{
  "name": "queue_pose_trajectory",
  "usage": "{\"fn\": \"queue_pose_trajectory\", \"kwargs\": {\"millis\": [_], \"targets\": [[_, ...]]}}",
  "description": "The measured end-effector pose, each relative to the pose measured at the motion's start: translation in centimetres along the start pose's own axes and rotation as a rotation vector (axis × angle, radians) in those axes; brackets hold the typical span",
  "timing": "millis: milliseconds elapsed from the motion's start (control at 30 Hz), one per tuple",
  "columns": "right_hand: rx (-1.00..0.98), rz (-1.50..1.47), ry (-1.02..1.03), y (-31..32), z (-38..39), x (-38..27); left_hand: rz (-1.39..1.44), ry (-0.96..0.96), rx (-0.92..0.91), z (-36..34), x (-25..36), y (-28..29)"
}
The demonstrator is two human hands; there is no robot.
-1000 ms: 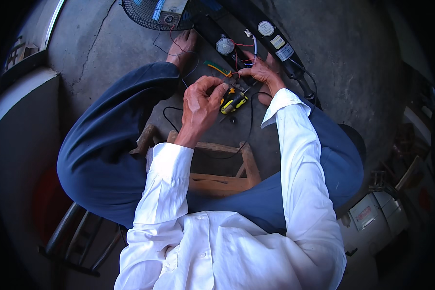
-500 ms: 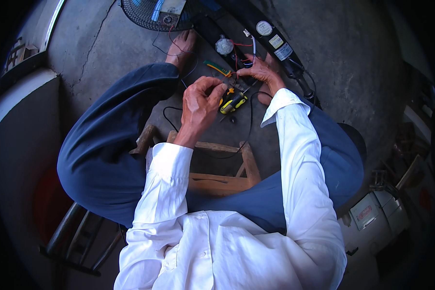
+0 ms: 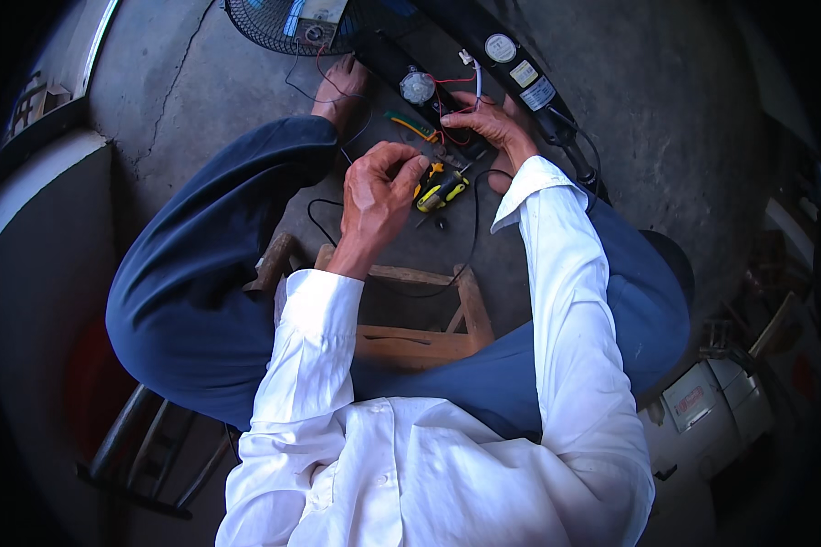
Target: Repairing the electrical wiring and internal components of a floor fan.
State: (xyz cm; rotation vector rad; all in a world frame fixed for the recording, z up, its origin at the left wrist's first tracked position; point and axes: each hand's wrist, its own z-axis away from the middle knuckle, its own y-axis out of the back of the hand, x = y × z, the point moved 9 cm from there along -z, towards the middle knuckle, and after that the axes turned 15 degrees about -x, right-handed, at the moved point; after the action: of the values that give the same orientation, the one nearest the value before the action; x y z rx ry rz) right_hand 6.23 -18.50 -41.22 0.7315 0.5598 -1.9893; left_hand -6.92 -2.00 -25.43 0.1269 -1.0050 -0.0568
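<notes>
My left hand (image 3: 380, 191) is closed in a pinch above the tools, what it holds hidden by the fingers. My right hand (image 3: 479, 122) touches the end of a slim black housing (image 3: 385, 66), fingers apart among thin red wires (image 3: 444, 80). A round silvery part (image 3: 417, 87) sits on that housing. Below it lie a green-and-orange handled tool (image 3: 410, 126) and yellow-black tools (image 3: 442, 192), with a small dark ring (image 3: 441, 222) beside them.
A fan grille (image 3: 265, 32) with wired parts is at the top. A longer black column (image 3: 470, 27) lies diagonally right. My bare foot (image 3: 336, 91), a wooden stool (image 3: 468, 310), a low ledge (image 3: 41, 173) and white boxes (image 3: 702, 406) surround the work.
My right hand has shifted slightly up and left along the housing, its fingers spreading a little. The housing and wires sit slightly higher. My left hand has barely moved.
</notes>
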Motion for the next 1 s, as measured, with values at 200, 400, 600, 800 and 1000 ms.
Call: {"fn": "queue_pose_trajectory", "kwargs": {"millis": [200,400,600,800,1000], "targets": [[-0.093,-0.048,-0.038,0.2,-0.7,1.2,0.001,0.006,-0.008,-0.1,0.0,-0.2],[-0.080,-0.020,-0.056,0.8,-0.8,1.9,0.013,0.006,-0.015,-0.2,0.1,-0.4],[-0.144,0.174,-0.159,0.2,-0.4,0.7,0.000,-0.009,0.005,-0.1,0.0,-0.2],[-0.002,0.368,-0.291,2.0,-0.4,3.2,0.006,0.001,-0.006,-0.2,0.0,-0.4],[-0.002,0.418,-0.348,1.7,0.0,2.5,-0.016,0.018,-0.006,0.0,-0.1,0.1]]}}
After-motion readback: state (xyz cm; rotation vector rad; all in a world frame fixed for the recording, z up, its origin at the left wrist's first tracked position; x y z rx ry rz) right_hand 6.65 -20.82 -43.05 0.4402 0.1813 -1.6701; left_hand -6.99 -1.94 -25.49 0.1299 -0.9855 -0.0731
